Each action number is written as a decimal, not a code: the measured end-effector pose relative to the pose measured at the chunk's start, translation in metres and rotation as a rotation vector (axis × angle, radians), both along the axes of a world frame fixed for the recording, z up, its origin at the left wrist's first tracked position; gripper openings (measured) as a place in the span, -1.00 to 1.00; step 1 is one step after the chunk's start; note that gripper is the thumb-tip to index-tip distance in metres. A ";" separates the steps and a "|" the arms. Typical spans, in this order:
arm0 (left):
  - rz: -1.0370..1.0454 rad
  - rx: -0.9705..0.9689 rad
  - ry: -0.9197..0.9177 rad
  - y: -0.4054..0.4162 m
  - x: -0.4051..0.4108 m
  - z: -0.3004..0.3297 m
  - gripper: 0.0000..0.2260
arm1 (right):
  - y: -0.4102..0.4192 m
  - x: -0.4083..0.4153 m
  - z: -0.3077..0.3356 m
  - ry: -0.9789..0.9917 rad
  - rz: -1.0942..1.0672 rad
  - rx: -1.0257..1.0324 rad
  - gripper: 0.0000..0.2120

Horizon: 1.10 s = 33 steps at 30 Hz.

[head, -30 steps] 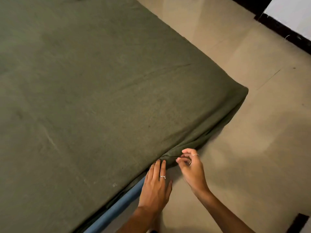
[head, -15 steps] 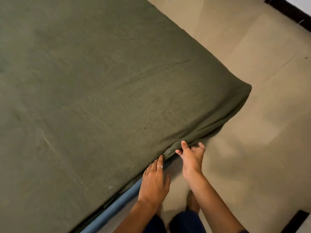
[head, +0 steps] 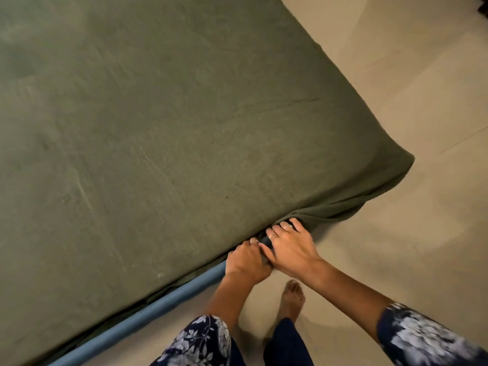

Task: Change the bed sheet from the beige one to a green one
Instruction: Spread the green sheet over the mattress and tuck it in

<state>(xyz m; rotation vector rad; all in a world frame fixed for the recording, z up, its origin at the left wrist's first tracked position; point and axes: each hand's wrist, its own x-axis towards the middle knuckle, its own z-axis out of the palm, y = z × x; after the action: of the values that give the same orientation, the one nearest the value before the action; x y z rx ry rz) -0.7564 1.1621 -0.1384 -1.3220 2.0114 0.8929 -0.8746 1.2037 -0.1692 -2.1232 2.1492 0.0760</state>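
Compared with half a second earlier, both hands are seen closer together and pushed further in at the bed's near edge, the right hand (head: 289, 248) now overlapping the left hand (head: 247, 262), where previously they were apart with fingers raised. The green sheet (head: 163, 133) is found spread over the whole mattress top, lightly creased, and drawn down over the near corner (head: 390, 170), where it is bunched into folds. The left hand is seen with fingers curled over the sheet's edge just above the blue bed rail (head: 148, 313), gripping the cloth; the right hand is laid with fingers bent into the folds beside it, though whether cloth is pinched there cannot be told. The sheet's lower hem is seen loosely tucked along the rail toward the left. Open room is given by the tiled floor (head: 396, 247) to the right of and beyond the corner. A bare foot (head: 291, 299) is planted on the floor just beside the rail, below the hands. Floral sleeves (head: 422, 336) are noted at both forearms.
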 end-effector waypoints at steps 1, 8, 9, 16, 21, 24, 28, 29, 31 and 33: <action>0.051 0.048 -0.002 -0.004 -0.004 -0.001 -0.62 | -0.010 0.001 0.000 -0.010 -0.020 0.053 -0.41; 0.074 -0.138 -0.074 0.023 0.002 0.013 -0.55 | -0.004 -0.036 0.000 -0.267 0.111 0.060 -0.63; 0.094 -0.183 -0.030 0.029 0.002 0.016 -0.52 | 0.004 -0.045 0.000 -0.366 0.079 -0.021 -0.71; -0.023 -0.299 0.353 0.040 -0.026 0.004 -0.49 | 0.053 -0.052 0.014 -1.303 -1.269 0.396 -0.50; -0.066 -0.293 0.434 0.038 -0.061 -0.002 -0.38 | 0.020 -0.070 0.009 -2.170 -1.908 -0.020 -0.55; -0.111 -0.258 0.436 0.040 -0.075 -0.005 -0.36 | -0.003 -0.081 0.018 -2.019 -1.879 -0.420 -0.57; -0.100 -0.203 0.433 0.043 -0.086 -0.006 -0.28 | -0.007 -0.088 0.028 -1.605 -1.436 -0.445 -0.69; -0.074 -0.184 0.436 0.043 -0.089 -0.006 -0.25 | -0.002 -0.090 0.023 -1.408 -1.242 -0.427 -0.77; -0.034 -0.155 0.443 0.036 -0.094 -0.009 -0.21 | 0.011 -0.096 0.014 -1.014 -0.781 -0.391 -0.87; -0.035 -0.131 0.450 0.025 -0.102 -0.011 -0.23 | 0.023 -0.100 0.003 -0.716 -0.386 -0.292 -0.71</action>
<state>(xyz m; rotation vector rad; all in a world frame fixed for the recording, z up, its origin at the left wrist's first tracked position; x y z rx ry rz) -0.8583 1.1868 -0.1499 -1.2291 2.4625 1.1381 -0.9741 1.2263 -0.1663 -1.4525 2.1135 -0.9252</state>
